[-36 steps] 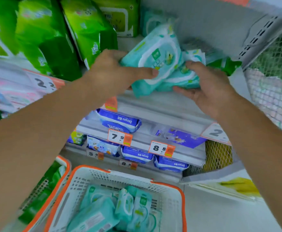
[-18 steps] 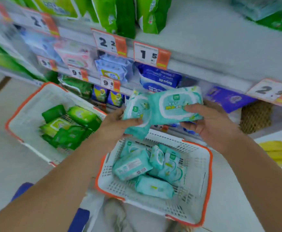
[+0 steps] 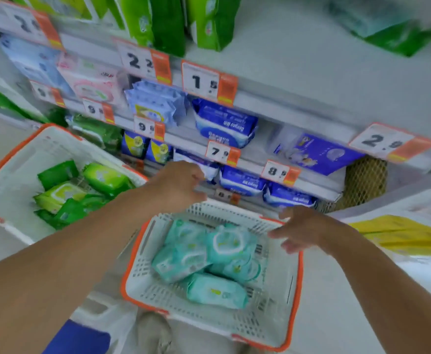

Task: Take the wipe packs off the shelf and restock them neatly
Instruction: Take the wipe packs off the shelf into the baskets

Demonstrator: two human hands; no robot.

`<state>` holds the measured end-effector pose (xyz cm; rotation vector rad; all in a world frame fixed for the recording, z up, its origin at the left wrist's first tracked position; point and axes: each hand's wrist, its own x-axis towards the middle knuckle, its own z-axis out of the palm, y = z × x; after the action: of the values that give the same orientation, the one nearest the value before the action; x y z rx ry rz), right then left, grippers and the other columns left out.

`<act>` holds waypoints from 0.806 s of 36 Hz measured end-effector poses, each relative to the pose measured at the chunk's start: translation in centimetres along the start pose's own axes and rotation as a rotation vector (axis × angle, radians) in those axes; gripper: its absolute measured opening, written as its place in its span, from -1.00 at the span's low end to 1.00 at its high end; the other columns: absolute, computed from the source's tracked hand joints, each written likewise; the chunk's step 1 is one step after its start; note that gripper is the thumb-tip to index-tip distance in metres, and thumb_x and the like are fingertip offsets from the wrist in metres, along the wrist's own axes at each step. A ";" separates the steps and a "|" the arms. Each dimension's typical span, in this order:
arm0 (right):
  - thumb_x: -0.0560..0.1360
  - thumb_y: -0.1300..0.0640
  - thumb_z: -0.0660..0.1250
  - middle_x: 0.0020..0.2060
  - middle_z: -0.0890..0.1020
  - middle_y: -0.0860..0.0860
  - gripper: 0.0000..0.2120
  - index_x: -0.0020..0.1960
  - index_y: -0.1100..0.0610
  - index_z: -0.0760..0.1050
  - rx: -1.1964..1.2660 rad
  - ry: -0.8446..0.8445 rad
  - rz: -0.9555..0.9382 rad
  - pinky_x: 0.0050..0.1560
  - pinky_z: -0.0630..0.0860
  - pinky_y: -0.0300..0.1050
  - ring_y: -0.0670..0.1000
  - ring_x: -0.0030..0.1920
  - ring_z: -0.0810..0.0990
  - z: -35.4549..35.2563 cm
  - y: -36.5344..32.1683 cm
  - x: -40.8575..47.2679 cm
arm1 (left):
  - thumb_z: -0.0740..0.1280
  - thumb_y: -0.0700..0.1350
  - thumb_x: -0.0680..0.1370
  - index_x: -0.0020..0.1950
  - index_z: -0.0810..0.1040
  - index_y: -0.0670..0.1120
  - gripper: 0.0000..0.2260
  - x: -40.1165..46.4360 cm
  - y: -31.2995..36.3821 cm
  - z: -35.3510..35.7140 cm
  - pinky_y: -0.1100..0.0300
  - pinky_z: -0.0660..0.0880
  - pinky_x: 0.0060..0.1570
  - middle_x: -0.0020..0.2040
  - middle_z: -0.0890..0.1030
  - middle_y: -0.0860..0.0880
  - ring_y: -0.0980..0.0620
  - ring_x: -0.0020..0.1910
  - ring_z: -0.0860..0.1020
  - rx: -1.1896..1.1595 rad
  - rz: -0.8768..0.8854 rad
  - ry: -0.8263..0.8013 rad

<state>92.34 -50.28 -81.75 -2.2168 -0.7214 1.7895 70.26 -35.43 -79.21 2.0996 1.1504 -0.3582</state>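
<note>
Hands empty, your left hand (image 3: 177,186) loosely curled and right hand (image 3: 302,231) spread above the near basket (image 3: 295,297) where the teal wipe packs (image 3: 209,259) lie heaped, reach next for the far top shelf (image 3: 298,54) and lift packs squarely.

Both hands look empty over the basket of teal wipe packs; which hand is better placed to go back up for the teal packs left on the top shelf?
Probably the right hand: the remaining teal packs sit at the top shelf's right end, on its side. It hangs open over the basket. The left hand, blurred, is further left, by the blue packs.
</note>
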 end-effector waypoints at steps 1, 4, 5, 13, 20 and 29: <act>0.52 0.25 0.44 -0.17 0.63 0.14 -0.75 0.16 0.15 0.47 0.137 0.122 -0.139 -0.27 0.63 -0.02 0.04 -0.35 0.63 -1.6 -1.5 -0.5 | 0.47 -0.06 0.50 0.19 0.61 -0.10 -0.71 0.5 2.8 -1.6 0.23 0.50 0.08 0.06 0.65 -0.01 0.10 0.03 0.61 -0.150 0.190 0.209; 0.52 0.32 0.38 -0.29 0.63 0.18 -0.85 0.05 0.16 0.56 0.323 0.622 -0.801 -0.41 0.53 -0.13 0.01 -0.40 0.58 -5.7 -9.0 -4.4 | 0.35 -0.11 0.49 -0.02 0.63 -0.08 -0.88 2.7 10.8 -7.0 0.34 0.47 -0.20 -0.23 0.65 0.03 0.15 -0.26 0.59 -0.366 0.621 0.589; 0.49 0.30 0.39 -0.31 0.62 0.15 -0.88 -0.01 0.13 0.56 0.295 0.779 -0.964 -0.37 0.53 -0.15 0.00 -0.37 0.57 -7.2 -10.9 -4.7 | 0.30 -0.09 0.49 0.00 0.62 -0.08 -0.84 4.1 12.7 -8.3 0.29 0.50 -0.19 -0.21 0.65 0.00 0.12 -0.24 0.59 -0.324 0.661 0.624; 0.27 -0.20 0.54 0.51 0.17 0.14 -0.02 0.52 0.07 0.13 -0.314 1.272 -0.305 0.35 0.35 0.18 0.25 0.50 0.15 -21.4 -16.5 5.7 | 0.23 0.34 0.53 0.49 0.37 0.06 -0.40 14.5 16.7 -10.3 0.06 0.31 0.39 0.48 0.37 -0.04 -0.13 0.44 0.34 0.460 0.214 0.312; 0.52 -0.04 0.29 0.25 0.48 0.24 -0.54 0.33 0.16 0.37 -0.690 1.333 -0.307 0.19 0.45 0.09 0.32 0.23 0.48 -26.8 -17.3 8.7 | 0.33 0.50 0.31 0.49 0.30 0.19 -0.18 16.3 15.3 -10.9 0.07 0.40 0.32 0.40 0.47 0.13 -0.05 0.39 0.41 0.335 0.223 0.455; 0.43 0.12 0.51 -0.22 0.68 0.09 -0.83 0.00 0.12 0.67 -0.491 0.533 -0.651 -0.35 0.51 -0.24 0.02 -0.27 0.59 -23.1 -19.4 0.8 | 0.70 0.12 0.05 0.59 -0.19 0.09 0.38 17.6 15.0 -11.2 0.03 0.36 0.39 0.52 0.08 -0.16 -0.14 0.40 0.40 -0.100 0.265 0.631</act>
<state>109.89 -29.89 -68.14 -2.1822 -1.6172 0.7240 91.45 -22.02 -73.97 2.3034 1.1660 0.5116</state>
